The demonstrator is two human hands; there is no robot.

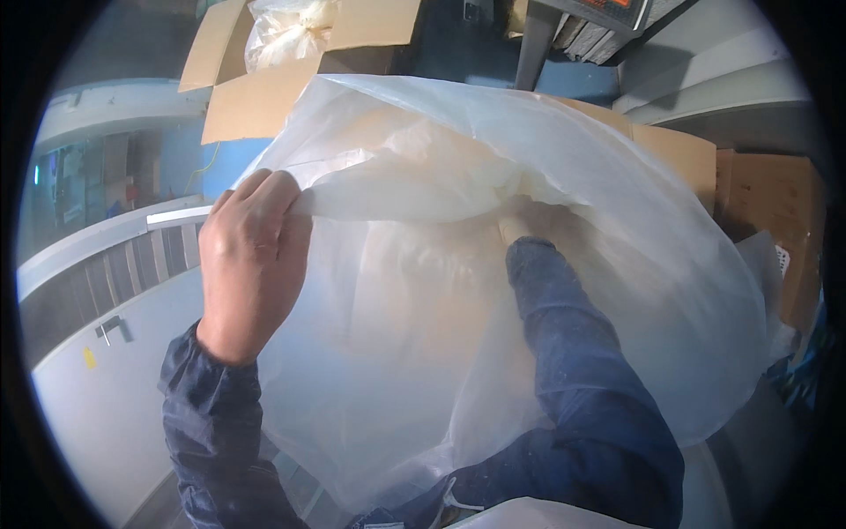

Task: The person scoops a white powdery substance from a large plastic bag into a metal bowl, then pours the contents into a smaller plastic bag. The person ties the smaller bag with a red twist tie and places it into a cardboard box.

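Note:
A large translucent plastic bag spreads open in front of me, its mouth facing upward. My left hand pinches the rim of the bag on the left side, with the knuckles up. My right arm, in a dark blue sleeve, reaches into the mouth. At its end my right hand is in shadow among the folds of film, and its fingers are hidden. Tan cardboard shows faintly through the film, and a cardboard flap sticks out behind the bag on the right.
An open cardboard box at the back left holds a tied clear plastic bag. A brown carton stands at the right. A grey metal post rises at the back, and a conveyor with rollers curves along the left.

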